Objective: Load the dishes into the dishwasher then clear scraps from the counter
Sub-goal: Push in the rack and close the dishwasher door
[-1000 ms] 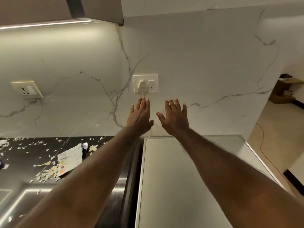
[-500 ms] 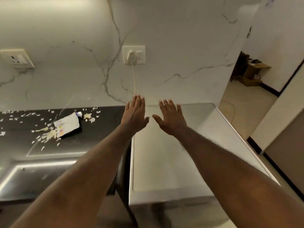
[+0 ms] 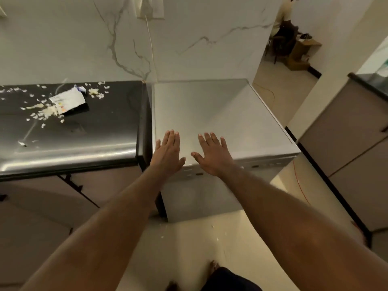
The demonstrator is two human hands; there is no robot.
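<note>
A silver freestanding dishwasher (image 3: 222, 110) stands against the marble wall, its door closed and its control strip (image 3: 264, 164) along the top front edge. My left hand (image 3: 168, 153) and my right hand (image 3: 212, 156) are stretched out flat, palms down, fingers apart, above the front edge of its top. Neither holds anything. To the left, the black counter (image 3: 100, 122) carries scattered pale food scraps (image 3: 45, 111) and a torn white packet (image 3: 68, 100). No dishes are in view.
A white cord (image 3: 151, 47) runs down the wall from a plugged socket behind the dishwasher. Grey cabinets (image 3: 344, 148) line the right side. A few crumbs (image 3: 162, 236) lie on the pale floor. An orange cable (image 3: 299, 183) trails on the floor at right.
The view has tilted down, so the dishwasher front and floor now show. Both hands have come down from wall height to the dishwasher's front edge, still flat and empty.
</note>
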